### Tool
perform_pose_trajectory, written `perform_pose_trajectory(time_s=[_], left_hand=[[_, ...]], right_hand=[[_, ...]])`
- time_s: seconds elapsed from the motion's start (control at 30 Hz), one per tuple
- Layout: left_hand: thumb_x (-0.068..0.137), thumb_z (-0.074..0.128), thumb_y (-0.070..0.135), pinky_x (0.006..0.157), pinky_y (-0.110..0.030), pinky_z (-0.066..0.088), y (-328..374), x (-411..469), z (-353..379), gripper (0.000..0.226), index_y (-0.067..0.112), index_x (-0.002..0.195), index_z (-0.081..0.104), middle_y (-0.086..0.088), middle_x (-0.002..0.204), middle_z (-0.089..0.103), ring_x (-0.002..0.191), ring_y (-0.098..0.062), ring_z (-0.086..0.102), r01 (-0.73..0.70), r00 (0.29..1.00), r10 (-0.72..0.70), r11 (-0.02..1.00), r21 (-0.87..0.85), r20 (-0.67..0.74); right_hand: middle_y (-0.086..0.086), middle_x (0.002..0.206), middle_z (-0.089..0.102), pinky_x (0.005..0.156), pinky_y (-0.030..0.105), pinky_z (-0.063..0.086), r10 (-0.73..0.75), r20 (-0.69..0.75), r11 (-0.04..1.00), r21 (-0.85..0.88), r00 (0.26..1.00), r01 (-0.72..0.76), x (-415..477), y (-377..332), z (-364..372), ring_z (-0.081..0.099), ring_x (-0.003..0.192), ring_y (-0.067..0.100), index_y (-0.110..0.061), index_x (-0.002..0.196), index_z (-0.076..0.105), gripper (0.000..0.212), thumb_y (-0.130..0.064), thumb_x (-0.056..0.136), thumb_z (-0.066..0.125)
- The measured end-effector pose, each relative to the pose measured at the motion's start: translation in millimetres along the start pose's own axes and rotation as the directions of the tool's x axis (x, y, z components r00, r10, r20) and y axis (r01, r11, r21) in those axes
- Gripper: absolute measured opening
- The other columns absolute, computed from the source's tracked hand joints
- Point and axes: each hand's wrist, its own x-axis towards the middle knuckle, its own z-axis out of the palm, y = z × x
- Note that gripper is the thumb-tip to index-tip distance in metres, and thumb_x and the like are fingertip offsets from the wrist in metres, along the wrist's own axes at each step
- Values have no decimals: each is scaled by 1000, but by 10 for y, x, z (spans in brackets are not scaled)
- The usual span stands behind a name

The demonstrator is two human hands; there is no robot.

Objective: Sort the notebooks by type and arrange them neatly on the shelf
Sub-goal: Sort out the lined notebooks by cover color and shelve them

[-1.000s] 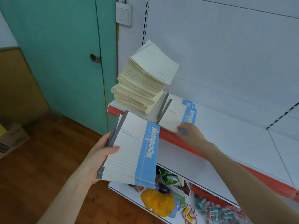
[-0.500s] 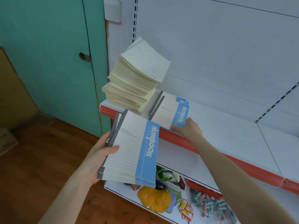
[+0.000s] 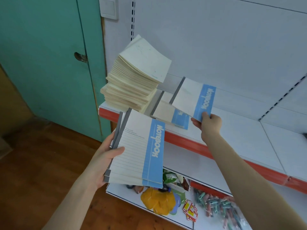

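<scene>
**Notebook sorting at the white shelf**

Using the tall cream notebook stack (image 3: 134, 82) as the landmark, since it's the biggest thing on the white shelf (image 3: 232, 135), sitting at its left end. Left of it there's just a green door (image 3: 49, 63). Below and a bit left of the stack, the left hand (image 3: 106, 161) has a bundle of blue-striped "Notebook" books (image 3: 139, 151) held out in front of the shelf's red edge, fingers wrapped under the grey spines and thumb pressed flat on the top cover. Just right of the stack, a small pile of the same blue-striped books (image 3: 167, 113) lies flat on the shelf, touching the stack's base. Further right, the right hand (image 3: 209, 123) pinches the bottom corner of a single blue-striped notebook (image 3: 191, 97), tilted up above that pile. Under all this, the lower shelf (image 3: 126, 193) has a yellow bag (image 3: 156, 203) and some clips.
</scene>
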Motion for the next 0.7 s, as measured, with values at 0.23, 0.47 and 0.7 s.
perform_pose_trajectory(time_s=[0.23, 0.47, 0.7], left_hand=[[82, 49, 47, 81, -41, 53, -82, 61, 430, 42, 43, 124, 48, 7, 111, 67, 103, -13, 63, -38, 997, 41, 998, -42, 65], [82, 63, 10, 79, -35, 54, -150, 120, 1155, 55, 38, 126, 48, 6, 109, 69, 99, -14, 66, -126, 987, 132, 990, -63, 91], [92, 54, 10, 64, -12, 49, -279, 120, 2509, 54, 37, 132, 32, 14, 111, 59, 95, 3, 58, -237, 953, 224, 971, 38, 204]], right_hand=[[3, 83, 63, 45, 19, 48, 15, 267, 979, -201, 964, 40, -909, 146, -470, 61, 56, 7, -10, 102, 55, 10, -10, 94, 49], [-8, 103, 58, 61, 8, 46, -26, 314, 921, -363, 949, 145, -909, 253, -948, 58, 87, 4, -9, 122, 47, 37, -21, 89, 59], [10, 102, 66, 65, 27, 56, 0, 186, 987, -159, 982, 30, -366, 69, -1941, 66, 81, 21, -8, 122, 50, 29, -15, 93, 53]])
